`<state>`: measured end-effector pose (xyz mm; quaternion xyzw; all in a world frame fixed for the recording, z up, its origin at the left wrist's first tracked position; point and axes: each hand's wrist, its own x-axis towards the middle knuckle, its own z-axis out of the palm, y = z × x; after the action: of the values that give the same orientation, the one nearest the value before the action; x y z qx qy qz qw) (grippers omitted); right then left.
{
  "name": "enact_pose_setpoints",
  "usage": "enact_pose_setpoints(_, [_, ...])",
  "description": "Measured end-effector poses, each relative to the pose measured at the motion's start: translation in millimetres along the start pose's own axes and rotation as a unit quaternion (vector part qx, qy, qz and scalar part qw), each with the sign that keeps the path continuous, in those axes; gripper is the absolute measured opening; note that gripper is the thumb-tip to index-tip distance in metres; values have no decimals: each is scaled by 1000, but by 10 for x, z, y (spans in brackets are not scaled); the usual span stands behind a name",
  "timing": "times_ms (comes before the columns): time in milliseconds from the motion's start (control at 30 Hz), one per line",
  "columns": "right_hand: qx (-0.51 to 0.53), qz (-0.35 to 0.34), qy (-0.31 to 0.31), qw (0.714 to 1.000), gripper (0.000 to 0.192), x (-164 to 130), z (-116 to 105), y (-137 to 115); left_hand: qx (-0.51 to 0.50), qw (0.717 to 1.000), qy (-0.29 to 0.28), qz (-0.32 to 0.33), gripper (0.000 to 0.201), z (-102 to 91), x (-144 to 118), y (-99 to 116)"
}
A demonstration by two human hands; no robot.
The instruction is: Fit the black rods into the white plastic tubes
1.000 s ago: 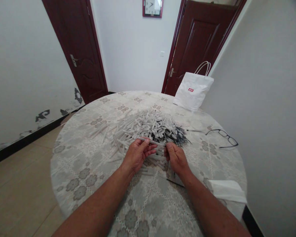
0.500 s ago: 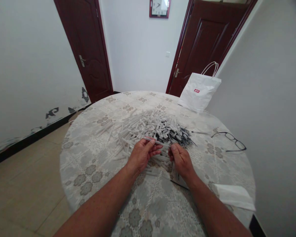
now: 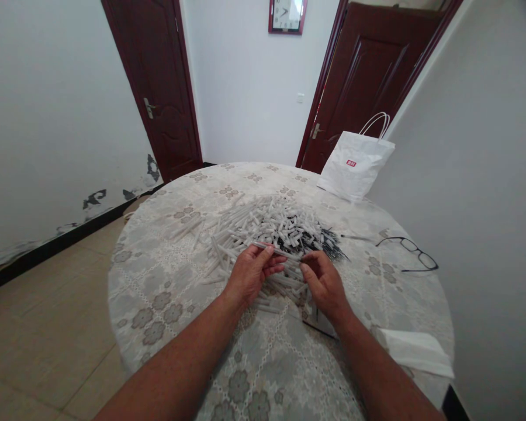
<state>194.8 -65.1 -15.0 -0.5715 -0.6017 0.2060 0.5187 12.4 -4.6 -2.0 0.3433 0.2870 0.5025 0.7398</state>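
Observation:
My left hand (image 3: 255, 270) pinches a pale, see-through pen barrel (image 3: 279, 252) between thumb and fingers, holding it almost level above the table. At the barrel's right end, the thumb and forefinger of my right hand (image 3: 325, 282) close on its tip; any small part between them is hidden. Just beyond both hands lies a heap of short white pen caps (image 3: 284, 216). Thin black refills (image 3: 326, 242) fan out on the heap's right side. More pale barrels (image 3: 221, 245) lie to the left and under my hands.
A round table with a patterned cloth (image 3: 175, 351) carries everything. Eyeglasses (image 3: 414, 251) lie at the right, a white paper bag (image 3: 355, 164) stands at the back right. A folded white sheet (image 3: 416, 351) and a thin black rod (image 3: 319, 330) are near my right forearm.
My right hand has turned and its fingers have shifted to the barrel's right end, where a dark thin piece stood up before. My left hand keeps its hold. The view has shifted slightly.

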Motion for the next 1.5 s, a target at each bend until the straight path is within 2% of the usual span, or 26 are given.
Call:
enact_pose_setpoints(200, [-68,-42,-35,996,17,-12,-9,0,2,1000,-3,-12,27,2,-1,15])
enact_pose_setpoints(400, [-72,-42,-10,997,15,-4,-35,-44,9,1000,-6,-21,26,4,-6,10])
enact_pose_setpoints(500, [-85,-39,-31,995,26,3,-22,-69,11,1000,-12,-26,27,-8,-4,-5])
enact_pose_setpoints(633, [-50,8,-49,998,41,-1,9,-27,13,999,-9,-30,26,-11,-2,-10])
enact_pose_setpoints(833, [-58,-38,-26,997,21,-16,-4,-32,10,1000,2,-15,25,-10,10,-1])
enact_pose_setpoints(1033, [-52,-15,-49,997,35,3,-16,-74,17,1000,-5,-18,29,-35,18,-44])
enact_pose_setpoints(1100, [-42,-12,-52,998,33,11,-10,-44,30,999,1,-17,30,-35,23,-48])
enact_pose_setpoints(1167, [-46,-33,-36,998,20,19,-1,-12,60,998,8,-3,31,-26,19,-36])
enact_pose_setpoints(1267, [-75,-98,-14,992,22,37,-1,10,159,987,-4,30,32,4,-10,13])
enact_pose_setpoints(1367, [-103,-160,-37,981,12,65,-31,7,288,955,-40,61,29,46,-39,70])
enact_pose_setpoints(1500, [-118,-189,-90,971,17,98,-81,26,397,911,-64,94,27,72,-4,113])
